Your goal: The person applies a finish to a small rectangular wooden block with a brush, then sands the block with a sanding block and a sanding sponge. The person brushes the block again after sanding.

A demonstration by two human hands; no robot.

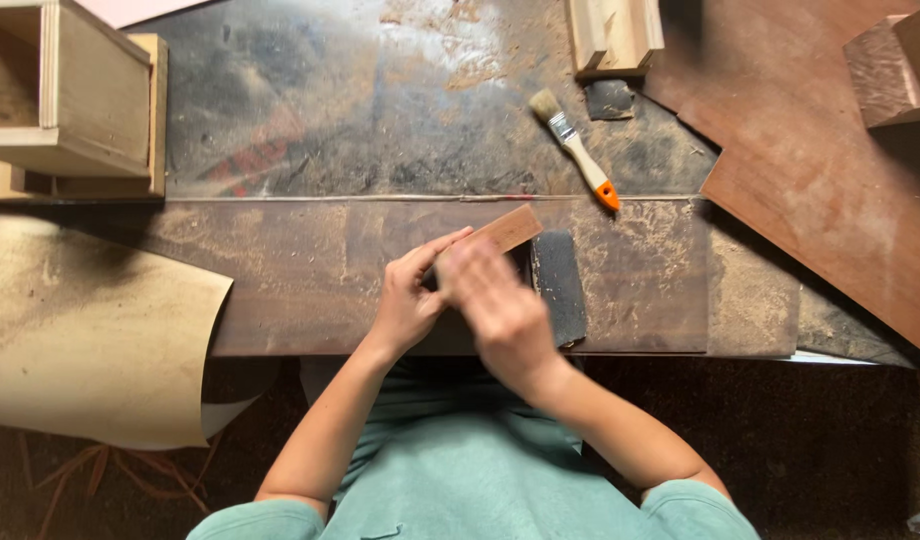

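A small flat reddish-brown wooden piece [505,230] lies tilted near the middle of the dusty dark workbench [300,280]. My left hand [410,300] pinches its near end with fingers and thumb. My right hand [495,305] lies over the piece's near part and is blurred by motion; I cannot tell what it grips. A dark sheet of sandpaper [560,285] lies on the bench just right of my right hand, partly under it.
A paintbrush [575,150] with a pale handle and orange tip lies beyond the hands. Wooden boxes [70,100] stand at far left, a curled tan sheet [90,330] at near left, a wooden block [615,35] at the top, brown boards [830,170] at right.
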